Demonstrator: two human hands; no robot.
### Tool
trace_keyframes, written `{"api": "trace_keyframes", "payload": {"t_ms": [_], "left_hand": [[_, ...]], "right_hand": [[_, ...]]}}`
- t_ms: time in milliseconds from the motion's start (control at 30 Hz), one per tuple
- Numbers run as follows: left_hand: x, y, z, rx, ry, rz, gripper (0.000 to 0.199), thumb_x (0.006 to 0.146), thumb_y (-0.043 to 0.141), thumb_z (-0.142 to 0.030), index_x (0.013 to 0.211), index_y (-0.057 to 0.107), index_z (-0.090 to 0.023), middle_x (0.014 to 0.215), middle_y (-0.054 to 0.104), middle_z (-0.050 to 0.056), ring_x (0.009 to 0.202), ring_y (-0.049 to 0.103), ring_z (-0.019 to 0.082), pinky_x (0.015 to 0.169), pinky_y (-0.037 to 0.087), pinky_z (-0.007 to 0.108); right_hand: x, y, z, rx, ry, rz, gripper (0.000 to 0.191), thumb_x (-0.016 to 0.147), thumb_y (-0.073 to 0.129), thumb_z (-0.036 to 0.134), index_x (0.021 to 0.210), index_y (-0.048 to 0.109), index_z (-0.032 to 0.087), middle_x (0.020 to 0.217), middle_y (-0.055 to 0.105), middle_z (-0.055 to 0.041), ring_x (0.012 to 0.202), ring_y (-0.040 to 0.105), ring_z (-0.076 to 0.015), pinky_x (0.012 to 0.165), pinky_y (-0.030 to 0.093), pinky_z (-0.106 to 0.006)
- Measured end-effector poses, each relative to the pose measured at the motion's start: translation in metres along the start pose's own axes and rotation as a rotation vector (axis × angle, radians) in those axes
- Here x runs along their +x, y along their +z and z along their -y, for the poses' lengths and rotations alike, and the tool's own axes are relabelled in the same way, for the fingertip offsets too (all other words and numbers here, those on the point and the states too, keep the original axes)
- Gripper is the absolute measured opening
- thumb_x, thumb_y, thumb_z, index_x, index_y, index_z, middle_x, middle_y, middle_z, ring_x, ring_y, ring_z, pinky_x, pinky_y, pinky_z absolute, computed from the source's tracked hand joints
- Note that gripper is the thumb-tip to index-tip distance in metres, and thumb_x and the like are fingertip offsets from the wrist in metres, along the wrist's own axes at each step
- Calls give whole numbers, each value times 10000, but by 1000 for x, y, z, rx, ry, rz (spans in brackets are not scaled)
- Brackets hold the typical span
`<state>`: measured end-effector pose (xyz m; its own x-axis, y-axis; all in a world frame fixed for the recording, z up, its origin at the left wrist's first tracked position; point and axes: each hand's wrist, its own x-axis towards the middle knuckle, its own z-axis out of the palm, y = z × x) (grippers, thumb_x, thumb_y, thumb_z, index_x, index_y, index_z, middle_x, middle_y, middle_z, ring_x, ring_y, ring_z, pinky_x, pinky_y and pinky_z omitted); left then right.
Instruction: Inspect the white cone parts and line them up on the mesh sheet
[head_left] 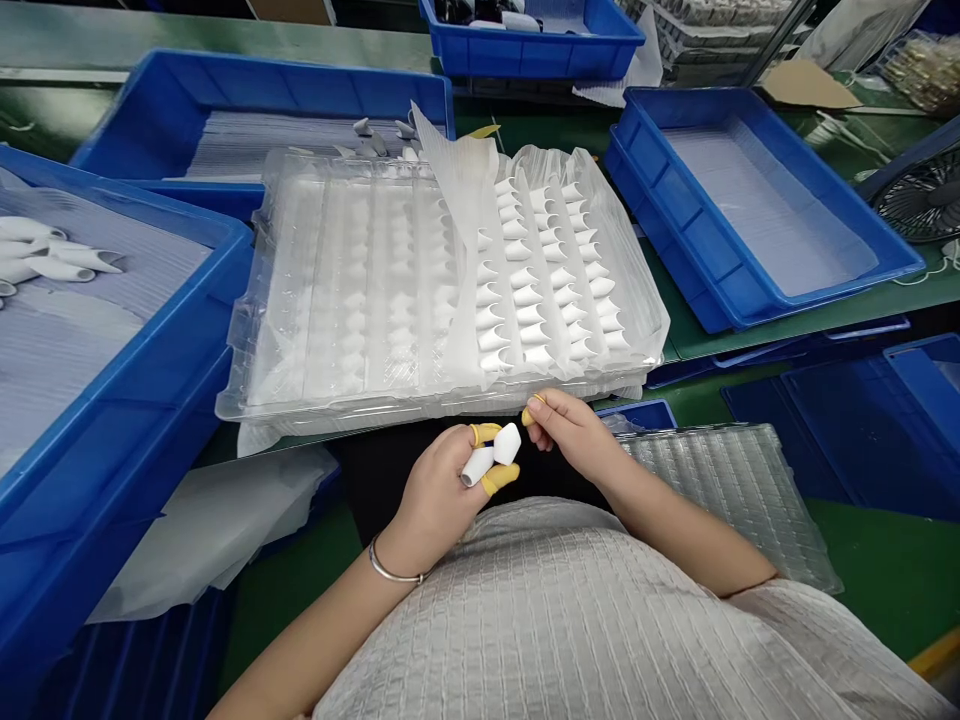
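Observation:
Two white hollow parts (507,444) are in my left hand (444,480), held between fingers that wear yellow finger cots; one part shows its dark open end. My right hand (570,432) is just to the right, its fingertips pinched together beside the parts without touching them. Whether anything small sits in that pinch is hidden. Beyond both hands lies a clear plastic tray (345,402) with rows of white parts (531,312) on its right side. A translucent sheet (459,230) is folded back across the middle and covers the left rows.
Blue bins stand at the left (187,330), back left (300,85), back (536,55) and right (757,290). White parts (52,255) lie in the left bin. An empty ribbed tray (735,490) is by my right forearm. A fan (926,195) stands at the far right.

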<state>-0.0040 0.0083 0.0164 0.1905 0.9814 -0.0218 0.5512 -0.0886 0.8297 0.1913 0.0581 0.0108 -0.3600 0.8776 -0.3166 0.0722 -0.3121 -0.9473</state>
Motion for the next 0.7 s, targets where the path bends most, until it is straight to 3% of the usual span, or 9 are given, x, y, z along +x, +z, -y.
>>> {"api": "trace_keyframes", "payload": {"t_ms": [333,433,500,600,700], "left_hand": [[1,3,2,-118,-106,25,264,804,709,-376,1008,653,-218,911,650,21,806,584,191,705,441,310],[3,3,2,-206,-160,54,316,789,710,-340,1072,628,-226,915,634,14,780,561,178,694,432,299],[4,3,6,-315,-212,77,395,776,710,-311,1143,588,-227,924,621,9,768,545,166,697,429,293],[5,5,15,-473,-265,122,426,765,691,-263,1166,558,-213,918,581,3,764,517,150,708,423,286],[3,4,26,-602,-292,190,412,754,652,-191,1156,564,-205,964,556,9,803,502,142,744,417,282]], "right_hand": [[-10,7,1,26,-45,118,262,893,634,439,833,586,188,713,526,27,624,480,-116,594,399,-253],[-12,6,13,-47,-38,154,247,875,660,410,817,585,182,707,512,26,626,461,-117,581,370,-253],[-12,1,34,-112,-66,168,245,880,653,392,787,576,180,687,504,25,618,457,-118,572,363,-253],[-2,-6,84,-200,-170,141,225,880,650,371,780,577,182,688,520,16,618,474,-121,567,380,-250],[35,-6,140,-269,-280,79,195,874,650,342,780,582,186,686,560,10,625,511,-121,596,414,-249]]}}
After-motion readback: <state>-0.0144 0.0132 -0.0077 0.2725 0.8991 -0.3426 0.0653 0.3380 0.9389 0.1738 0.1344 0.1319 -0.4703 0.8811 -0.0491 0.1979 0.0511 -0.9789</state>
